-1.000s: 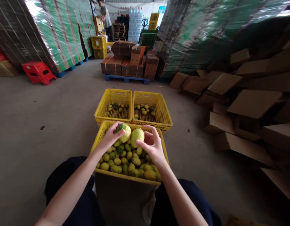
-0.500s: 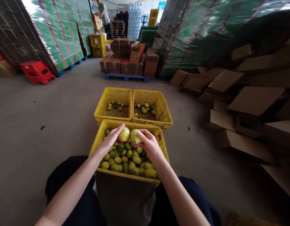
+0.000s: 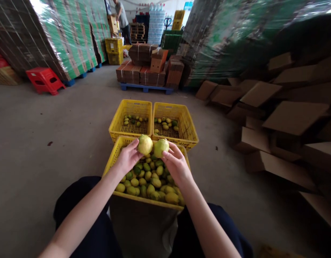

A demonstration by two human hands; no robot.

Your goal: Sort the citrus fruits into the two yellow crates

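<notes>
In our left hand (image 3: pixel 129 157) we grip a yellow lemon (image 3: pixel 145 144) by its outer side; in our right hand (image 3: pixel 177 165) we grip a greener lemon (image 3: pixel 161 148), thumb in front and fingers behind. We hold the two side by side, close together, above the far part of the near crate (image 3: pixel 147 202). Below our hands, that crate is heaped with green and yellow fruit (image 3: pixel 151 182). Just beyond it we see the left crate (image 3: pixel 113 123) and the right crate (image 3: pixel 191 125), side by side, each with a few fruits on its floor. Farther off, bundled cardboard (image 3: pixel 151 77) sits on a blue pallet (image 3: pixel 146 88). We have a red stool (image 3: pixel 44 79) well off to the left and piled boxes (image 3: pixel 294 116) to the right.
</notes>
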